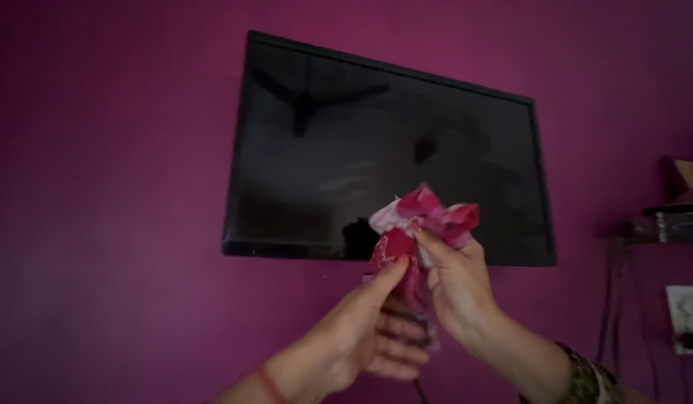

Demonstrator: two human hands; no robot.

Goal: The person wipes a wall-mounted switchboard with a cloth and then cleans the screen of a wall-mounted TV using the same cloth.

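Pink crumpled cloth (pixel 425 217) is pinched by right hand (pixel 459 288); left hand (pixel 373 329) grips its lower end.

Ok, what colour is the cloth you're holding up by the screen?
The cloth is red and pink with white patches, seen in the head view.

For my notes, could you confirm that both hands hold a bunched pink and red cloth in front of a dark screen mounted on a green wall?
Not quite: the head view shows a magenta wall, not green. The left hand and right hand do hold the bunched pink and red cloth before the dark screen.
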